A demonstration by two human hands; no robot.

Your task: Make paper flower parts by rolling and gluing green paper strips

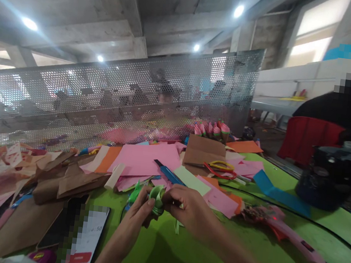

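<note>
Both your hands are on the green paper curl (156, 197), held just above the green worktop (243, 259).

Left hand (137, 218): fingers cupped under the curl, thumb pressed on its left side, closed on it.

Right hand (192, 210): fingers folded in, pinching its right edge. The fingertips are hidden behind the paper, so I can't tell the exact pinch point.

My read is that the two-sided grip stops the thin loops springing open. The curl sits between the two hands, centred, close in front of you.

Around it:
- Blue utility knife (168, 173) just beyond the curl, lying on the pink paper sheets (146, 158), near your right hand.
- Scissors (220, 169) further back-right, by the brown cardboard (203, 150).
- What looks like a pink glue gun (281, 232), flat on the worktop to the right, well apart from your right hand.
- Phone (86, 235) just left of your left wrist.
- Brown paper scraps (61, 177) piled far left.
- Perforated metal screen (135, 96) across the back of the worktop.
</note>
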